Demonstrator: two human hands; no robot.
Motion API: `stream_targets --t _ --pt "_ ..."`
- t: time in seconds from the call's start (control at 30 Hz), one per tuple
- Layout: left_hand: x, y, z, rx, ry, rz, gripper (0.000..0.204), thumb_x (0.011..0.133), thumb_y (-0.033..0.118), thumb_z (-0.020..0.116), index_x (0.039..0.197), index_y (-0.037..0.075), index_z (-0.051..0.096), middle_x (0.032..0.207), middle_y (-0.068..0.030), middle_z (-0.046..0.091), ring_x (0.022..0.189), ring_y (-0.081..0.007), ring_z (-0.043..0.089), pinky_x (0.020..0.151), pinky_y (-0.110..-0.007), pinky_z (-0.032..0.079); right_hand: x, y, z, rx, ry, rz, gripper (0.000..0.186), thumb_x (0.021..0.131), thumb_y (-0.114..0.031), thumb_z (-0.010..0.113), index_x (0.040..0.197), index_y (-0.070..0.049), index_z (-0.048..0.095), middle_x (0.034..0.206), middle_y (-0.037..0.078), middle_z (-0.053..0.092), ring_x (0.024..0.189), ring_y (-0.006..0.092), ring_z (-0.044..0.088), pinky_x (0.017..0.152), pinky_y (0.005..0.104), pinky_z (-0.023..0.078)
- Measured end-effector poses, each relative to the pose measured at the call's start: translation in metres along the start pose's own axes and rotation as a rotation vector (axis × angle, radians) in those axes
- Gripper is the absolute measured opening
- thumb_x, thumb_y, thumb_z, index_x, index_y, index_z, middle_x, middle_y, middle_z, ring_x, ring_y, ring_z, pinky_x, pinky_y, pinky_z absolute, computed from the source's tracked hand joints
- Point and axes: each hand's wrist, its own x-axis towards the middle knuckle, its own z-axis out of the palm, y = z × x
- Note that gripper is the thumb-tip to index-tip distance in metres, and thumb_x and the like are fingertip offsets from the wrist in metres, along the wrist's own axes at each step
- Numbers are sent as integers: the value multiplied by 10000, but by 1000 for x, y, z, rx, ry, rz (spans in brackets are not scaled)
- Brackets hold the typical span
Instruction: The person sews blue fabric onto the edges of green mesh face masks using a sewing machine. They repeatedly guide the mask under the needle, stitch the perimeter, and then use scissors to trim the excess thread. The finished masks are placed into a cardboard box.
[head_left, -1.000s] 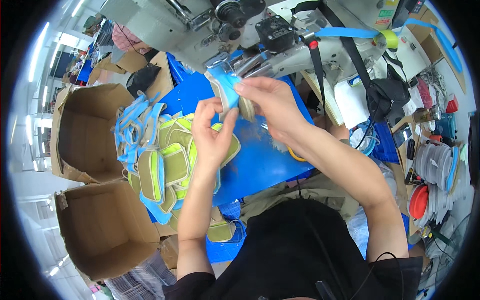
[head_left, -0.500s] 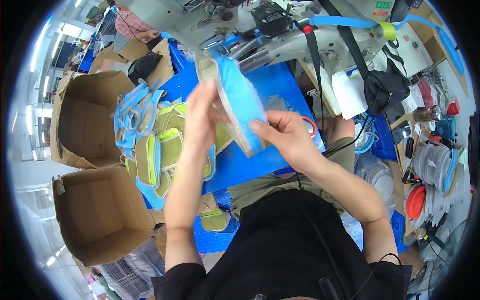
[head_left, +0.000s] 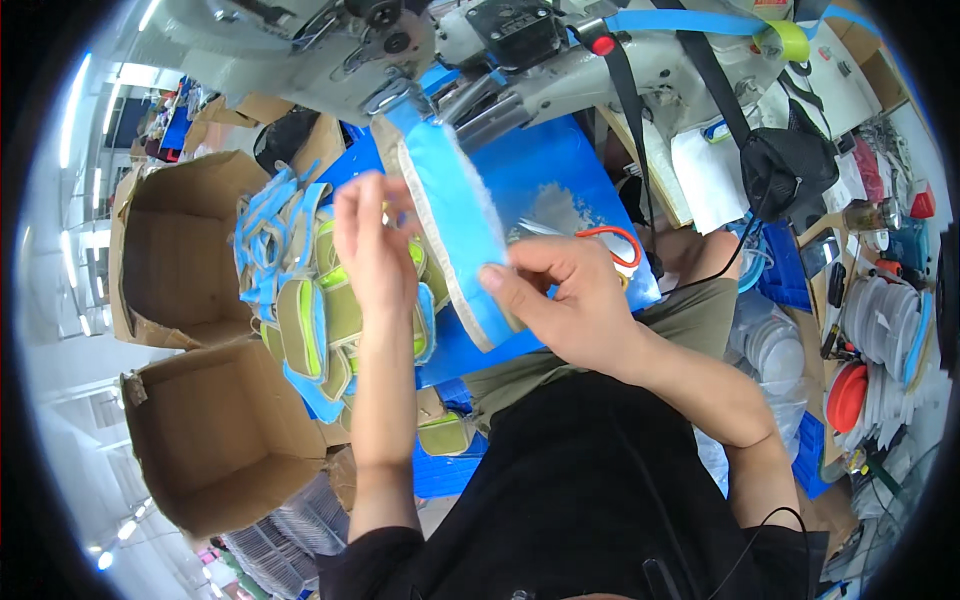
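Observation:
A long light-blue fabric piece with beige edging (head_left: pixel 455 215) hangs from the sewing machine head (head_left: pixel 400 60), its upper end at the needle area. My right hand (head_left: pixel 575 295) pinches its lower right edge between thumb and fingers. Beside its beige left edge is my left hand (head_left: pixel 375 250), fingers loosely apart and nothing visibly held; whether a fingertip touches the edging is unclear. Scissors with an orange-red handle (head_left: pixel 625 240) lie just beyond my right hand, partly hidden. Left of my left hand lies a pile of olive-green pieces with blue trim (head_left: pixel 305 325).
Two cardboard boxes (head_left: pixel 135 240) stand open at the left. Blue straps (head_left: pixel 270 235) heap behind the green pieces on the blue tabletop (head_left: pixel 545 160). A black pouch (head_left: pixel 790 170) hangs at the right, near shelves holding white rolls (head_left: pixel 880 320). Blue tape (head_left: pixel 690 22) runs across the machine.
My left hand has drawn left, off the fabric, with its fingers loosened. The fabric's lower end has come lower and nearer me, still pinched by my right hand. The scissors show more.

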Motion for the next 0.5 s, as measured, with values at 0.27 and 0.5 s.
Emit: stream_targets --t 0.27,0.5 --pt "-109 3 21 -108 -179 -351 374 966 125 695 1290 -14 570 1179 -94 687 1051 -143 664 929 -305 535 21 9 -7 238 -5 180 372 1010 -262 587 758 10 609 642 -25 594 536 63 502 473 279 380" --pt "-110 1 23 -311 -230 -422 317 946 51 708 1241 -16 610 1127 -107 721 1002 -139 696 901 -311 568 73 3 -13 -234 24 79 335 885 -311 707 725 -18 691 627 69 655 552 153 625 530 319 476"
